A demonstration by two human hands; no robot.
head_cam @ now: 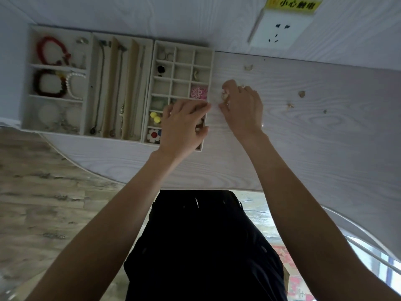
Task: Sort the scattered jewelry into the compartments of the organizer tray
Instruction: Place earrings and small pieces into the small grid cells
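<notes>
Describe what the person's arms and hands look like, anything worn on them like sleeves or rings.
Both forearms are bare up to the frame edge, with no sleeves, watch or bracelets visible. The right hand wears small pale rings: one glints near a knuckle on top, and another seems to sit on a finger nearer the grey wood-grain table. The left hand shows no rings or gloves. Below, the person wears dark black clothing.

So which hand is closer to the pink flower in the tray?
The left hand, just below the pink flower over the small-compartment tray. The right hand is farther right, on the table.
</notes>
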